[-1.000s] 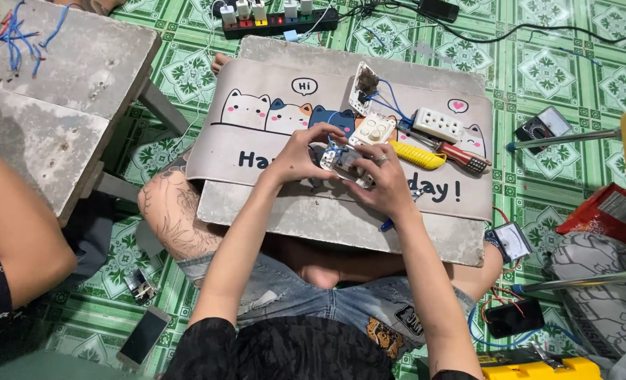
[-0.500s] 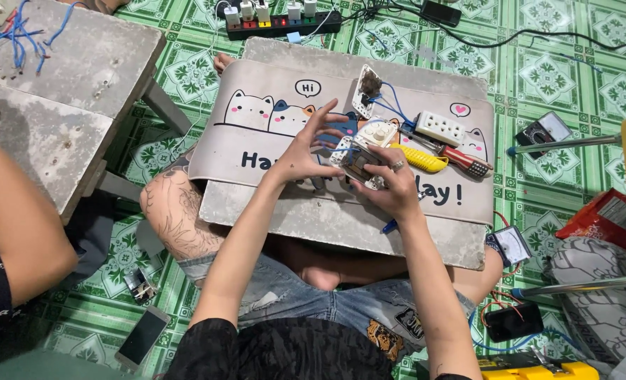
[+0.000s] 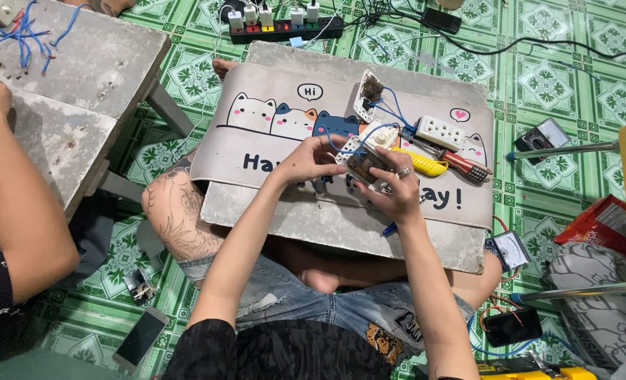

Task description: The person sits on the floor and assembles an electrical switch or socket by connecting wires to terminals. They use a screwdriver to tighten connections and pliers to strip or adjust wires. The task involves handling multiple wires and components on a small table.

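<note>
Your two hands meet mid-frame over the cat-print mat on the bench: your right hand is wrapped around a small white switch module with blue wires, and your left hand pinches its left edge. A yellow-handled screwdriver lies just right of it.

Counted from above: two low grey tables, one cat-printed mat, one black power strip, two screwdrivers, two analog meters, two phones, and one white socket block.
</note>
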